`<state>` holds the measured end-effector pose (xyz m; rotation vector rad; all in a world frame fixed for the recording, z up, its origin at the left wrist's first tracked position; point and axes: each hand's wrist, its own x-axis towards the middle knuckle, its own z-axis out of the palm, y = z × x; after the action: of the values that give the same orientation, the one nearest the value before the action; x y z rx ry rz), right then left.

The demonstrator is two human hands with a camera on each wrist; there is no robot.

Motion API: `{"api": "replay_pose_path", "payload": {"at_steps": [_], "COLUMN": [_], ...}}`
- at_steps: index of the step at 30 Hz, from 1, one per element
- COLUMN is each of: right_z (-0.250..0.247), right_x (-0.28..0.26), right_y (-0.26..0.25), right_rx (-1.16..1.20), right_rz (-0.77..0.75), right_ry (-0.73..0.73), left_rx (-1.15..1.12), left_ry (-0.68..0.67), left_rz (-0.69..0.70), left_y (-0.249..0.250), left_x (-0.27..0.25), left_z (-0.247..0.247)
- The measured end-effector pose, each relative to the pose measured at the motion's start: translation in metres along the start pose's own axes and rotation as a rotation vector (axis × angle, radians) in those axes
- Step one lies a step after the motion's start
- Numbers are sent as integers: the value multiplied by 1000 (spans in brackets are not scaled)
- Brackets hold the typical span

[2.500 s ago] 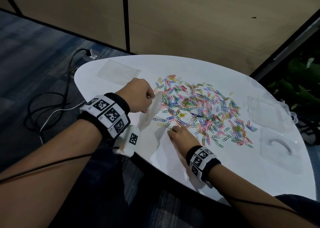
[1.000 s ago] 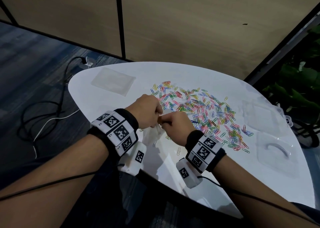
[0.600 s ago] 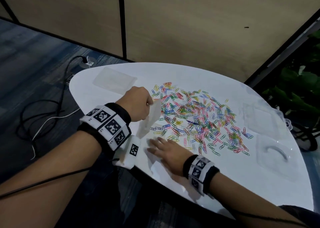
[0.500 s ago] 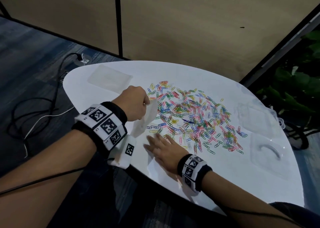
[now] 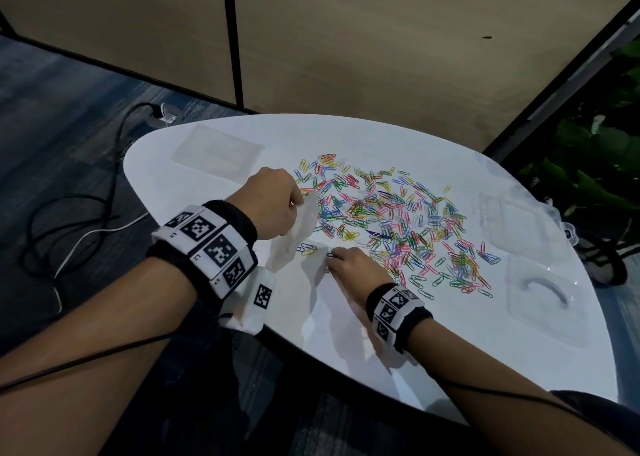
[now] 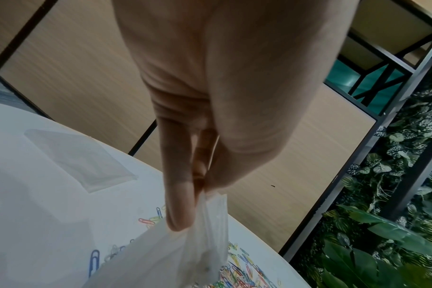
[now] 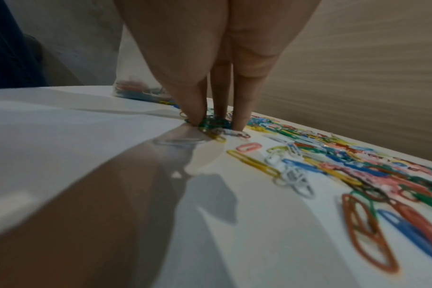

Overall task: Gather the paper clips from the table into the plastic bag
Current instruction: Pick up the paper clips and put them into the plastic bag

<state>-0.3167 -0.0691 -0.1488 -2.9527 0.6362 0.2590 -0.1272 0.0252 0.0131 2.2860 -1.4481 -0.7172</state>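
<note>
Several coloured paper clips (image 5: 398, 220) lie scattered over the white table (image 5: 346, 334). My left hand (image 5: 299, 201) pinches the top edge of a clear plastic bag (image 5: 298, 230) and holds it upright at the pile's left edge. In the left wrist view thumb and fingers of that hand (image 6: 202, 192) grip the bag (image 6: 175, 259). My right hand (image 5: 330, 256) is fingertips-down at the near edge of the pile. In the right wrist view its fingertips (image 7: 213, 122) close on a small cluster of paper clips (image 7: 216, 126); behind them the bag (image 7: 136, 89) shows clips at its bottom.
A second flat clear bag (image 5: 218, 150) lies at the table's far left. A clear plastic box (image 5: 519, 227) and its lid (image 5: 540, 293) sit at the right. Cables (image 5: 69, 220) run across the floor on the left; plants (image 5: 595, 164) stand at the right.
My right hand left the bag's mouth, lay flat on the table half a second ago, and now has its fingers drawn together on clips. The left hand keeps holding the bag.
</note>
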Motion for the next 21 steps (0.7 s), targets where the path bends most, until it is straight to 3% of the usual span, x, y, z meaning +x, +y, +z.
{"api": "replay_pose_path", "payload": {"at_steps": [3, 8, 10, 13, 16, 18, 21], "right_z": [-19, -44, -50, -66, -95, -113, -123], "right_x": [-3, -13, -17, -19, -14, -9, -2], "right_y": [7, 31, 40, 45, 34, 20, -5], "right_rx": [110, 777, 1028, 1414, 1798, 1890, 1828], "right_rz": [164, 624, 727, 720, 590, 457, 426], "right_ry": [17, 91, 71, 139, 162, 151, 211], "left_rx": [4, 9, 22, 33, 19, 12, 9], "left_ry": [-4, -23, -27, -34, -45, -39, -36], "left_rz": [2, 2, 12, 24, 26, 41, 56], "left_y": [2, 5, 8, 15, 20, 24, 27], "left_x": [1, 4, 5, 8, 10, 8, 5], "left_z": [1, 1, 2, 3, 6, 8, 9]}}
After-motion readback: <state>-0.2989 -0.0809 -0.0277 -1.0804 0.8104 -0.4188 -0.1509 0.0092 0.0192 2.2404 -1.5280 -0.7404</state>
